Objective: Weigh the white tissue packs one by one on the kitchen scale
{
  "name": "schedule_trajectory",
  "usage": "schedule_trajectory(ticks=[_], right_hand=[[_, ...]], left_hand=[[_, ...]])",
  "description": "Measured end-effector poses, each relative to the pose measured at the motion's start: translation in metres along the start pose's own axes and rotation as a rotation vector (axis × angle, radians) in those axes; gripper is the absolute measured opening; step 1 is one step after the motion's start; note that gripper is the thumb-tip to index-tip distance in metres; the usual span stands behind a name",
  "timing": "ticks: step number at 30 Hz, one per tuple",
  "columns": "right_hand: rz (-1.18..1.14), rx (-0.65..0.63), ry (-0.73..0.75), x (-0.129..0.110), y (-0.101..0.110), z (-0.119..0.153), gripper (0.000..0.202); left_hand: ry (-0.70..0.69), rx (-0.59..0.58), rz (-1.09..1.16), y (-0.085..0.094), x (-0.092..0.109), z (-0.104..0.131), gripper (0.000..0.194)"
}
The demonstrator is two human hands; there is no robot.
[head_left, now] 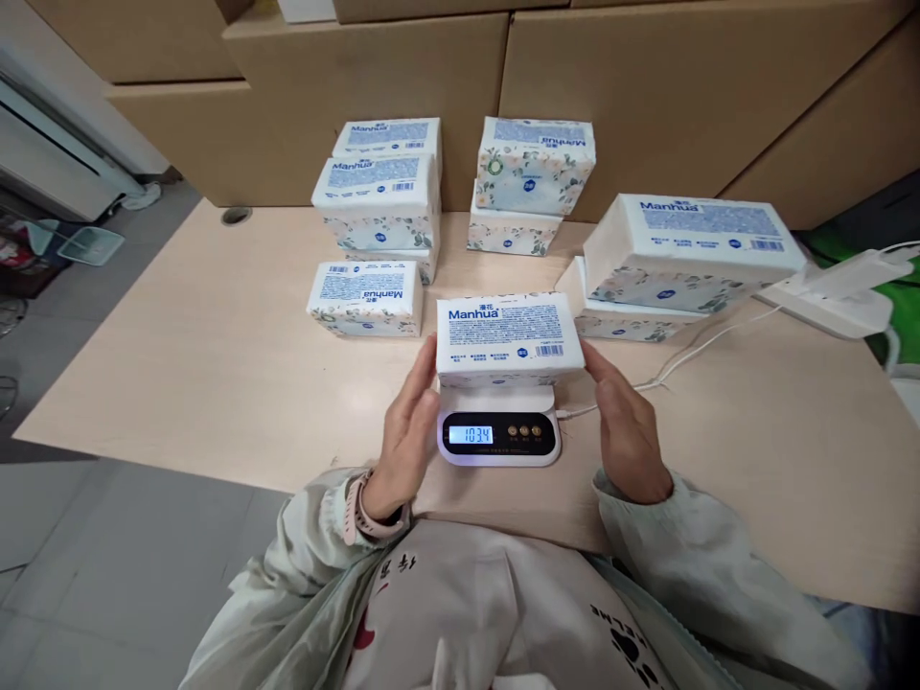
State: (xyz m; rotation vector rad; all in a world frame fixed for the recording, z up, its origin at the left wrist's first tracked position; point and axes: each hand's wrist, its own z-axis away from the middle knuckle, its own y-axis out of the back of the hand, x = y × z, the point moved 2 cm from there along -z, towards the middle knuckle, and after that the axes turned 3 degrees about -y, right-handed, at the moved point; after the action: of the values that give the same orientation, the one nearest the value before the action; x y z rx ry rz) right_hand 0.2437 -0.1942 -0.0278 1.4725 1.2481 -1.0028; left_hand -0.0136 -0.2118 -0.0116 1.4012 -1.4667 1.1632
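A white pack of tissues printed "Manhua" lies on a small white digital kitchen scale, whose lit display reads 103.4. My left hand is at the pack's left end and my right hand at its right end, so the pack is held between them. The fingers are stretched forward along the ends, and their tips are partly hidden by the pack. Much of the scale's platform is covered by the pack.
Similar tissue packs are stacked at the back left, back middle and right. A single pack lies left. Cardboard boxes line the table's far edge. A white cable runs from the scale toward a power strip.
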Motion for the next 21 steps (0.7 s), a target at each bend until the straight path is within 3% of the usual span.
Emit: schedule_trajectory(ticks=[2,4,8,11,14,17,19,21], right_hand=[[0.006,-0.132,-0.017,-0.007,-0.003,-0.002,0.055],[-0.003,-0.24,-0.021,-0.023,-0.01,-0.005,0.063],[-0.022,-0.385,0.064,-0.064,-0.038,-0.03,0.073],[-0.05,-0.478,0.116,-0.079,-0.076,-0.067,0.082],[-0.102,-0.574,0.09,-0.069,-0.123,-0.106,0.095],[-0.128,-0.605,0.037,-0.046,-0.161,-0.131,0.101],[-0.133,-0.593,0.001,-0.032,-0.171,-0.136,0.103],[-0.11,-0.516,0.01,-0.021,-0.165,-0.137,0.102]], left_hand=[[-0.024,-0.069,-0.017,-0.002,0.006,-0.002,0.06],[-0.089,-0.05,-0.032,0.002,0.016,-0.008,0.062],[-0.301,0.11,-0.062,0.026,0.041,-0.03,0.053],[-0.418,0.25,-0.161,0.056,0.047,-0.06,0.047],[-0.458,0.374,-0.259,0.093,0.03,-0.095,0.043],[-0.394,0.451,-0.315,0.121,0.006,-0.12,0.05],[-0.365,0.477,-0.372,0.128,-0.003,-0.125,0.066],[-0.377,0.516,-0.453,0.124,0.0,-0.12,0.076]])
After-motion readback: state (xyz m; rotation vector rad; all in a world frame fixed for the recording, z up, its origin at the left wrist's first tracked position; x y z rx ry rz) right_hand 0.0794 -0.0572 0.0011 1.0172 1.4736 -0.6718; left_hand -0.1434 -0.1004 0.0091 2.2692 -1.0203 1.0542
